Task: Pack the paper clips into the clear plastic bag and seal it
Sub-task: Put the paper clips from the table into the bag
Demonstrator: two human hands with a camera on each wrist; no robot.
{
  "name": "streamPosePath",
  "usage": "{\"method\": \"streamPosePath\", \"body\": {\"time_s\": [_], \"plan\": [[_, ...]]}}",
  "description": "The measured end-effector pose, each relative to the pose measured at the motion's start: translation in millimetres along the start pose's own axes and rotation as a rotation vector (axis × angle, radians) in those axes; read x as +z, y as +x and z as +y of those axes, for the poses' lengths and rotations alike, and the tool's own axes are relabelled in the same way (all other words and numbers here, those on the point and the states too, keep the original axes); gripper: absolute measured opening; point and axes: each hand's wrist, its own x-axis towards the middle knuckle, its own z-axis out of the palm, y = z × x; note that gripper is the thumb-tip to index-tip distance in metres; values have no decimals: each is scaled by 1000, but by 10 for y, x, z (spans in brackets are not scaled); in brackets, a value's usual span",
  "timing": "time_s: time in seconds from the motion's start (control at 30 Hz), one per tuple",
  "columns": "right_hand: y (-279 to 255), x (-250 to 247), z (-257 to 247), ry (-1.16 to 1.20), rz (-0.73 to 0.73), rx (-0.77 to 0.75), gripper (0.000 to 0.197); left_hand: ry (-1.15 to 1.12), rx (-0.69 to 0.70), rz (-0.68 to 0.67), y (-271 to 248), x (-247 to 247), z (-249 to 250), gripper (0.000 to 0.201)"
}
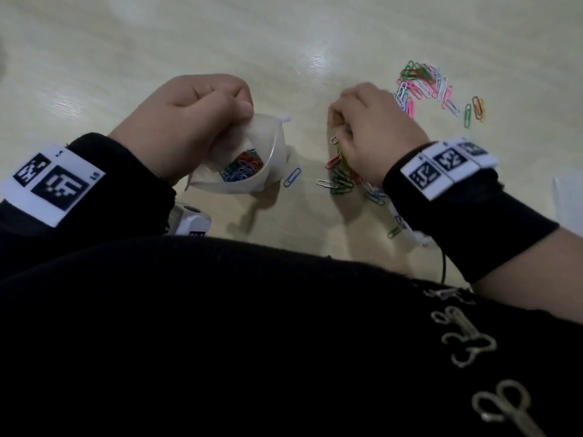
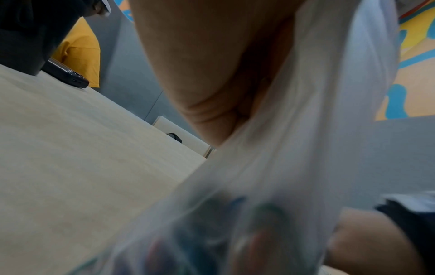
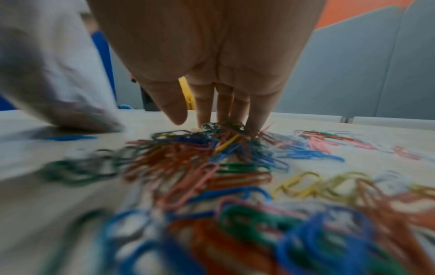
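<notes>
I am observing the left hand [image 1: 186,121] at centre left of the head view, fingers and thumb curled and pinching the rim of the clear plastic bag [image 1: 246,159], which is hanging with its mouth open toward the camera and its bottom touching the pale wooden table [image 1: 126,58]. A batch of coloured paper clips [image 1: 241,168] is already lying inside. The bag is filling the lower right of the left wrist view, blurred.

The right hand [image 1: 375,134], right of centre, is reaching down into the nearer heap of loose clips [image 1: 340,181]; in the right wrist view its fingertips [image 3: 204,119] are pointing down, nearly straight, touching the pile. I judge it is gathering a pinch, not yet gripping.

A second scatter of clips [image 1: 426,86] is lying at the upper right, well apart from the bag, and one blue clip [image 1: 291,177] is lying just beside the bag.

Recommendations, as judgement: I am advising raking clips together before closing the fingers, since tangled ones may trail and drop. The left hand should be keeping the mouth wide and level. Sealing is premature; most clips are outstanding.
</notes>
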Motion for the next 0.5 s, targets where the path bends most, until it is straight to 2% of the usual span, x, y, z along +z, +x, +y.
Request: {"method": "streamPosePath", "body": {"time_s": [0.1,0.27,0.37,0.43,0.5], "plan": [[-149,32,-73,-45,-64,-49,32,-44,15,36,15,9,6,30],[-98,98,-338,-100,-59,-161,51,-104,28,84,19,44,3,32],[-112,223,-462,-122,-78,-227,43,-95,27,112,10,67,-7,33],[-132,260,-452,-102,-74,-223,36,-82,31,112,9,85,-19,33],[-167,214,-394,-119,-92,-193,38,-81,33,98,16,107,-38,33]]}}
